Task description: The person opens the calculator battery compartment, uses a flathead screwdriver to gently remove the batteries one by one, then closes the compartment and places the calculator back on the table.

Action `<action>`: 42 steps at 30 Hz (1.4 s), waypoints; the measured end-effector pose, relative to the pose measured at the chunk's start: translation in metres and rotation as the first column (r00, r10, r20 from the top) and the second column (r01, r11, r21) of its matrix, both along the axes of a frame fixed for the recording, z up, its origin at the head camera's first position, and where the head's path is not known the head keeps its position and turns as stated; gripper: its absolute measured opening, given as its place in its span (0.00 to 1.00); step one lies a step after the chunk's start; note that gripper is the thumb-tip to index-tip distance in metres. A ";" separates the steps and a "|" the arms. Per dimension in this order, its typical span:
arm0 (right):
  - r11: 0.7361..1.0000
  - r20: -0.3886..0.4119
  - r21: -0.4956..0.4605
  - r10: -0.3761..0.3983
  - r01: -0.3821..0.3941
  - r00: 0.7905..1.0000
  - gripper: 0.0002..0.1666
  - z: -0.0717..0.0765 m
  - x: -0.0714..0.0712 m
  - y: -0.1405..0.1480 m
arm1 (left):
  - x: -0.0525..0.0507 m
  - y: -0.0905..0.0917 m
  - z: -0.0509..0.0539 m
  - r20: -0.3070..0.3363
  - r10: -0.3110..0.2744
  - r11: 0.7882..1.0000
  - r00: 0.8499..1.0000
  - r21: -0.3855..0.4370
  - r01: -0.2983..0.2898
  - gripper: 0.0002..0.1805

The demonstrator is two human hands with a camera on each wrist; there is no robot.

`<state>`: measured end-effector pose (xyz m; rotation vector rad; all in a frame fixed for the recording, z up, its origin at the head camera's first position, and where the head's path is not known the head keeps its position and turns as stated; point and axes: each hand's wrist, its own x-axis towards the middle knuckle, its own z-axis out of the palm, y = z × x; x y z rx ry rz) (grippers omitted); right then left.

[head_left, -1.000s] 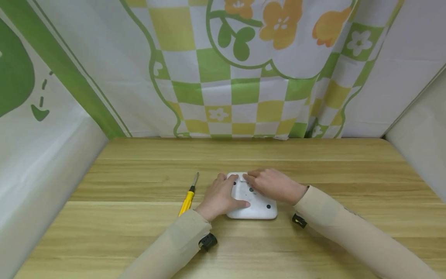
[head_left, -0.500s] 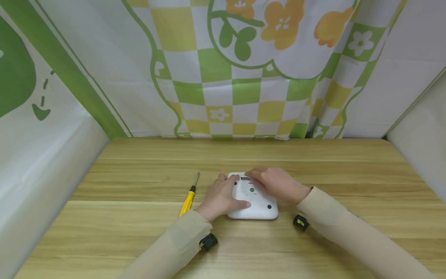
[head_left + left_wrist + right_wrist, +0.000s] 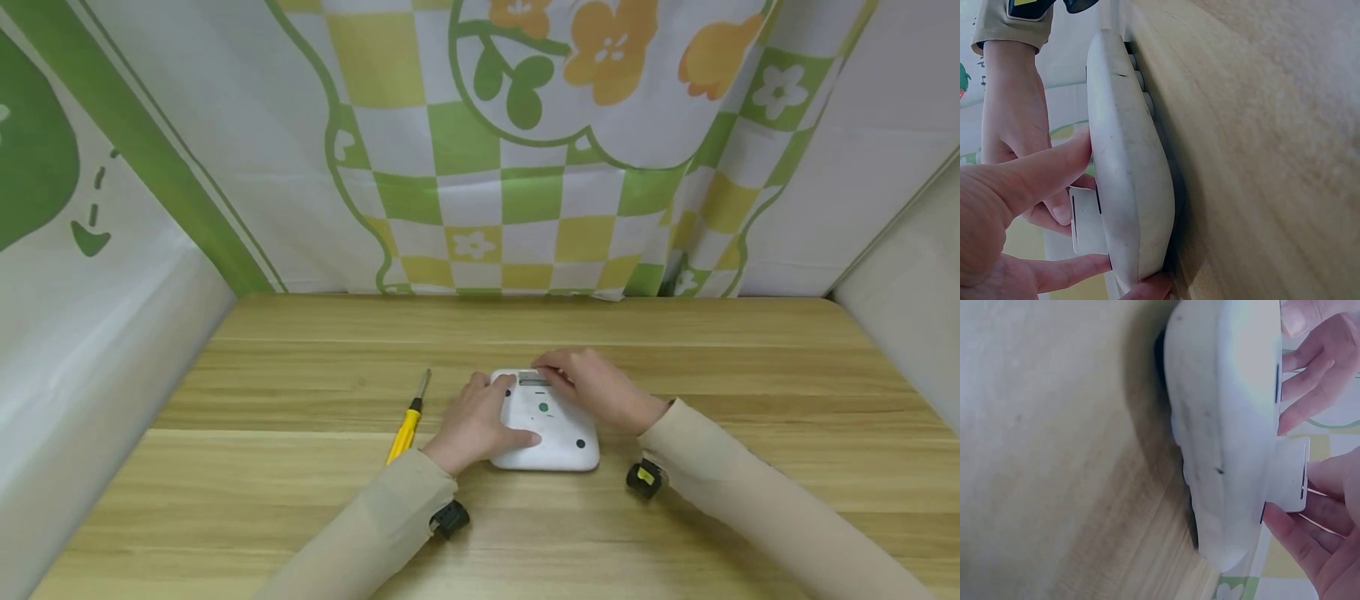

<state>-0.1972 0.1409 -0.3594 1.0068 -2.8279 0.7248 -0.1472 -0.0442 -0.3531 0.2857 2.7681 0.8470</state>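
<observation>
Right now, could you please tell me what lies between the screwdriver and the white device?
In the head view, the left hand lies there, holding the device; bare table separates that hand from the screwdriver.

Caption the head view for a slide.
Left hand gripping a white device, right hand holding its raised cover, with a yellow screwdriver lying nearby.

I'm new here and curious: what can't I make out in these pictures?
Head view: handle end of the screwdriver, covered by the left sleeve.
Head view: the marks by the green dot, too small to read.
Left wrist view: downward face of the white device, mostly hidden by its own body.
</observation>
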 end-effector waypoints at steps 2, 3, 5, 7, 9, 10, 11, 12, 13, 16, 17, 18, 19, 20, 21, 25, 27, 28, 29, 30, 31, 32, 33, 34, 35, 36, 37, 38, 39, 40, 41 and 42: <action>1.000 0.010 -0.015 -0.004 0.004 1.000 0.10 0.000 0.000 0.000 | 0.000 0.000 0.000 0.000 0.000 1.000 1.000 -0.002 0.000 0.45; 1.000 0.012 -0.022 -0.005 0.005 1.000 0.10 0.000 0.000 0.000 | 0.000 0.000 0.000 0.000 0.000 1.000 1.000 -0.002 0.000 0.45; 0.999 0.014 -0.038 -0.003 0.003 1.000 0.10 0.001 0.000 0.000 | -0.001 0.000 0.000 0.000 0.001 1.000 1.000 -0.005 -0.001 0.45; 0.999 0.010 -0.047 0.003 -0.002 1.000 0.10 0.001 0.000 0.000 | -0.001 0.000 0.000 0.001 0.001 1.000 1.000 -0.008 -0.001 0.45; 0.999 0.006 -0.049 0.008 -0.008 1.000 0.10 0.001 0.000 0.000 | 0.000 0.001 0.000 0.003 0.003 1.000 1.000 -0.012 -0.002 0.45; 0.999 0.005 -0.049 0.011 -0.011 1.000 0.10 0.001 0.000 0.001 | 0.000 0.001 0.000 0.004 0.003 1.000 1.000 -0.014 -0.003 0.45; 0.999 0.004 -0.045 0.014 -0.013 1.000 0.10 0.002 0.001 0.001 | 0.000 0.001 0.000 0.004 0.003 1.000 1.000 -0.015 -0.003 0.45; 0.999 0.005 -0.038 0.015 -0.015 1.000 0.10 0.002 0.001 0.001 | 0.000 0.001 0.000 0.005 0.004 1.000 1.000 -0.017 -0.004 0.45; 0.999 0.006 -0.031 0.016 -0.015 1.000 0.10 0.002 0.001 0.001 | 0.000 0.001 0.000 0.004 0.004 1.000 1.000 -0.018 -0.004 0.45; 1.000 0.009 -0.007 0.019 -0.019 1.000 0.10 0.003 0.002 0.001 | 0.000 0.001 0.000 0.001 0.005 1.000 1.000 -0.016 -0.005 0.45; 1.000 0.011 0.002 0.018 -0.018 1.000 0.10 0.003 0.002 0.001 | 0.000 0.001 0.000 0.003 0.006 1.000 1.000 -0.016 -0.006 0.45; 1.000 0.012 0.008 0.017 -0.017 1.000 0.11 0.003 0.003 0.001 | 0.000 0.001 0.001 0.004 0.007 1.000 1.000 -0.015 -0.007 0.45; 1.000 0.011 0.013 0.016 -0.016 1.000 0.11 0.003 0.003 0.000 | 0.000 0.001 0.000 0.004 0.009 1.000 1.000 -0.014 -0.008 0.45; 1.000 0.008 0.018 0.018 -0.018 1.000 0.11 0.003 0.003 0.001 | 0.000 0.001 0.000 0.006 0.010 1.000 1.000 -0.013 -0.010 0.45; 1.000 0.005 0.021 0.019 -0.019 1.000 0.11 0.004 0.003 0.001 | 0.000 0.001 0.000 0.008 0.010 1.000 1.000 -0.012 -0.010 0.45; 0.999 -0.003 0.032 0.022 -0.022 1.000 0.10 0.005 0.004 0.001 | 0.000 0.001 0.001 0.005 0.009 1.000 1.000 -0.012 -0.009 0.44; 0.999 0.000 0.033 0.023 -0.023 1.000 0.10 0.006 0.005 0.001 | 0.000 0.001 0.001 0.001 0.007 1.000 1.000 -0.012 -0.007 0.44; 0.999 0.001 0.035 0.025 -0.025 1.000 0.10 0.007 0.005 0.001 | 0.000 0.001 0.001 -0.001 0.006 1.000 1.000 -0.012 -0.006 0.44; 0.999 0.005 0.034 0.025 -0.026 1.000 0.10 0.007 0.005 0.001 | 0.000 0.001 0.001 -0.002 0.006 1.000 1.000 -0.011 -0.006 0.44; 0.999 0.008 0.034 0.024 -0.025 1.000 0.10 0.007 0.005 0.001 | 0.000 0.001 0.001 -0.003 0.005 1.000 1.000 -0.010 -0.005 0.44; 0.999 0.012 0.036 0.022 -0.022 1.000 0.10 0.008 0.005 0.001 | 0.000 0.001 0.001 -0.004 0.005 1.000 1.000 -0.009 -0.005 0.44; 0.999 0.016 0.036 0.021 -0.021 1.000 0.10 0.008 0.005 0.000 | 0.000 0.001 0.000 -0.004 0.006 1.000 1.000 -0.008 -0.006 0.44; 0.999 0.021 0.035 0.017 -0.018 1.000 0.10 0.008 0.005 0.000 | 0.000 0.001 0.000 -0.005 0.006 1.000 1.000 -0.007 -0.006 0.44; 0.999 0.024 0.035 0.016 -0.017 1.000 0.10 0.008 0.005 0.000 | 0.000 0.001 0.001 -0.005 0.005 1.000 1.000 -0.007 -0.005 0.44; 0.999 0.030 0.034 0.008 -0.009 1.000 0.10 0.008 0.006 0.000 | 0.000 0.001 0.000 -0.005 0.006 1.000 1.000 -0.007 -0.006 0.45; 0.999 0.033 0.033 0.005 -0.006 0.999 0.10 0.007 0.006 0.000 | 0.000 0.001 0.000 -0.005 0.005 1.000 1.000 -0.008 -0.005 0.45; 1.000 0.039 0.031 -0.002 0.000 0.999 0.11 0.007 0.006 0.000 | 0.000 0.001 0.000 -0.004 0.005 1.000 1.000 -0.008 -0.005 0.45; 1.000 0.043 0.028 -0.007 0.006 0.999 0.11 0.007 0.006 0.000 | 0.000 0.001 0.000 -0.004 0.005 1.000 1.000 -0.010 -0.005 0.45; 1.000 0.048 0.024 -0.014 0.012 0.999 0.11 0.007 0.006 0.000 | 0.000 0.001 0.000 -0.003 0.005 1.000 1.000 -0.011 -0.005 0.45; 1.000 0.047 0.021 -0.016 0.015 0.999 0.11 0.006 0.006 0.001 | 0.000 0.001 0.000 -0.003 0.006 1.000 1.000 -0.012 -0.006 0.45; 1.000 0.048 0.017 -0.021 0.020 0.999 0.11 0.007 0.007 0.001 | 0.000 0.001 0.000 -0.002 0.006 1.000 1.000 -0.013 -0.006 0.45; 1.000 0.046 0.014 -0.020 0.020 0.999 0.11 0.007 0.007 0.001 | 0.000 0.001 0.000 -0.002 0.007 1.000 1.000 -0.013 -0.007 0.45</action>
